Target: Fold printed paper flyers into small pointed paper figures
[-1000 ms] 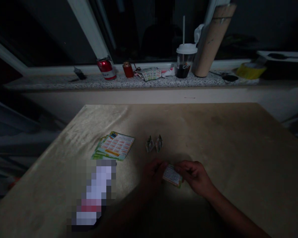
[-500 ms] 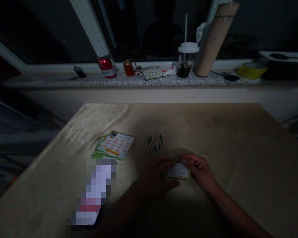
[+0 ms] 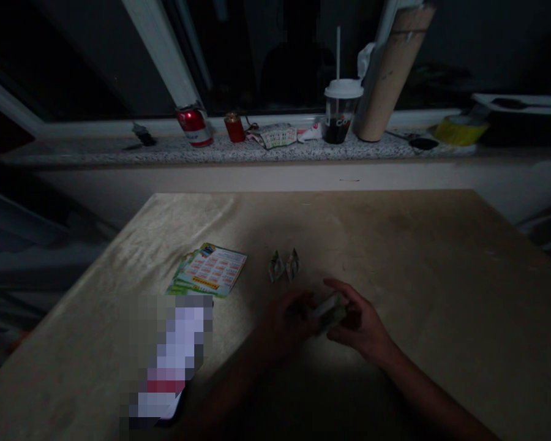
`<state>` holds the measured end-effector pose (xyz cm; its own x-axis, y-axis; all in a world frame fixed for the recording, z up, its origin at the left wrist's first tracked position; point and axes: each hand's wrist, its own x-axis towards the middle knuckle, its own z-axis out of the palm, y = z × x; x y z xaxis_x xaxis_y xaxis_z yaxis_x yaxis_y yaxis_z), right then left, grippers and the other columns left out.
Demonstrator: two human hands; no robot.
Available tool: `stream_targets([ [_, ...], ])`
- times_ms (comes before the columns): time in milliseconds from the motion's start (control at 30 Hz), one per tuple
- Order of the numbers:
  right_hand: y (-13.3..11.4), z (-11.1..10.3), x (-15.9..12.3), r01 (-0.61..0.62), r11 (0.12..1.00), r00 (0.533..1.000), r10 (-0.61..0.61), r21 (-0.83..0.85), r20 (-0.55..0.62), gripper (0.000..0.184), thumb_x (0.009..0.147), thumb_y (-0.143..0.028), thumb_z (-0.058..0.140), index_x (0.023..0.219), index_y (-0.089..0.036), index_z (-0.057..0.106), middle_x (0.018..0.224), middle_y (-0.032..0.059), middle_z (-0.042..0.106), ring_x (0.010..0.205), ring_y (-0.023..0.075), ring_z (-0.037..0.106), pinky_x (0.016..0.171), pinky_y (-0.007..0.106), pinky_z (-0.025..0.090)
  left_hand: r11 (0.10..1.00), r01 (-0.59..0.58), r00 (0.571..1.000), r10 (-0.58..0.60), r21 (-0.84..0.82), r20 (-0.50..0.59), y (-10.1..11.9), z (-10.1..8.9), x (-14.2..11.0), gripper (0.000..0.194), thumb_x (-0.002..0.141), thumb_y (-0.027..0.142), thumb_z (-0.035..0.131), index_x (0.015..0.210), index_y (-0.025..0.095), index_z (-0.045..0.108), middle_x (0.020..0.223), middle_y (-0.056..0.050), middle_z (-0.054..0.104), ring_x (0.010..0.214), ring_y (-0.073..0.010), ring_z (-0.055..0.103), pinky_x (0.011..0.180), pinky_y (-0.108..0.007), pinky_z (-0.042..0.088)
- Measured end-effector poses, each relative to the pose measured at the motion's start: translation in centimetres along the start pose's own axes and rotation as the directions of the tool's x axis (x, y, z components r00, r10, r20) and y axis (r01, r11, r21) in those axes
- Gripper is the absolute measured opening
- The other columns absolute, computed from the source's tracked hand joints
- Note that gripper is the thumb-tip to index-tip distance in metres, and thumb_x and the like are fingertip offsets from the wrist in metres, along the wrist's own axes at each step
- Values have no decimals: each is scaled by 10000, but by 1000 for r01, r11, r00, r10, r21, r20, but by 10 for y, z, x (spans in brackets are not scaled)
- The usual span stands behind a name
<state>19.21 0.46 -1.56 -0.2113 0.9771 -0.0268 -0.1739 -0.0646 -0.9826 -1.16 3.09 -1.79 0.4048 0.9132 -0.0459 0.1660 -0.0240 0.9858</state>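
A small folded printed paper [image 3: 329, 311], green and white, is raised just above the table between my hands. The fingers of my left hand [image 3: 290, 321], dim in shadow, are closed on its left side. My right hand [image 3: 366, 324] curves round the right side of the paper, thumb and forefinger apart; whether a fingertip touches it I cannot tell. Just beyond my hands stand two small folded paper pieces [image 3: 276, 267], side by side. To the left lies a fanned stack of printed calendar cards [image 3: 215, 268].
A phone [image 3: 177, 349] with a blurred screen lies left of my forearms on the cloth-covered table [image 3: 417, 257]. Along the granite windowsill [image 3: 165, 152] stand a red can [image 3: 194, 127], an orange jar [image 3: 234, 127], a lidded cup [image 3: 338, 119], a cardboard tube [image 3: 392, 79] and yellow tape [image 3: 460, 131].
The paper was lower and flatter, with its white printed face up; now it is tilted and lifted. My left hand has closed on it, and my right thumb and forefinger have spread apart.
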Motion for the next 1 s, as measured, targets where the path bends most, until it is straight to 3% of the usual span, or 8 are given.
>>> stream_targets([
  [167, 1, -1, -1, 34, 995, 998, -39, -91, -51, 541, 901, -374, 681, 1387, -276, 465, 1010, 63, 672, 832, 204, 672, 715, 307, 541, 1000, 4, 1000, -4, -21, -18, -5, 0, -3, 409, 956, 464, 567, 1263, 199, 618, 1158, -118, 734, 1012, -262, 711, 864, -364, 563],
  [333, 11, -6, 0, 40, 984, 984, -68, -172, -163, 501, 931, -301, 608, 1402, -266, 441, 779, -18, 571, 651, 160, 585, 585, 272, 487, 997, 47, 998, -49, -55, -40, -5, 3, -6, 627, 988, 411, 516, 1529, 183, 298, 939, -112, 762, 812, -255, 738, 753, -374, 588],
  [400, 13, -7, 1, 66, 965, 975, -116, -253, -188, 485, 942, -276, 585, 1404, -251, 442, 720, -45, 513, 596, 141, 529, 547, 257, 446, 999, -13, 998, 15, 32, -58, -4, 3, -5, 663, 986, 349, 509, 1563, 179, 231, 1006, -135, 758, 855, -262, 738, 801, -401, 588],
  [467, 13, -7, 2, 95, 933, 966, -171, -347, -195, 456, 951, -259, 567, 1392, -237, 454, 698, -52, 506, 591, 138, 518, 555, 261, 438, 963, -133, 985, 155, 234, -78, -4, 3, -5, 588, 953, 268, 525, 1515, 196, 368, 1227, -173, 694, 1071, -293, 691, 948, -457, 545],
  [567, 13, -9, 3, 119, 882, 960, -220, -455, -175, 431, 955, -240, 553, 1377, -227, 468, 695, -47, 541, 601, 143, 545, 579, 277, 453, 807, -286, 935, 353, 516, -34, -6, 0, -3, 443, 874, 164, 555, 1311, 212, 608, 1514, -164, 472, 1383, -336, 459, 1110, -532, 410],
  [667, 15, -11, 4, 129, 839, 961, -236, -529, -141, 423, 953, -224, 551, 1371, -221, 478, 696, -38, 575, 603, 149, 568, 593, 289, 470, 681, -386, 894, 443, 623, 69, -5, -2, -3, 369, 826, 133, 587, 1172, 220, 682, 1521, -136, 456, 1405, -342, 405, 1111, -557, 382],
  [800, 15, -12, 4, 120, 782, 969, -226, -612, -98, 410, 944, -225, 568, 1349, -213, 504, 687, -28, 621, 583, 152, 591, 567, 279, 481, 615, -437, 886, 419, 657, 197, 6, -2, -4, 294, 809, 180, 637, 1094, 206, 706, 1330, -137, 602, 1240, -321, 531, 1051, -522, 410],
  [1000, 12, -12, 5, 122, 726, 971, -229, -677, -70, 368, 925, -227, 589, 1292, -210, 565, 702, -14, 667, 595, 157, 625, 587, 275, 509, 661, -419, 908, 309, 622, 283, 18, -2, -7, 307, 799, 261, 703, 1102, 216, 697, 1270, -115, 632, 1191, -293, 555, 1067, -482, 382],
])
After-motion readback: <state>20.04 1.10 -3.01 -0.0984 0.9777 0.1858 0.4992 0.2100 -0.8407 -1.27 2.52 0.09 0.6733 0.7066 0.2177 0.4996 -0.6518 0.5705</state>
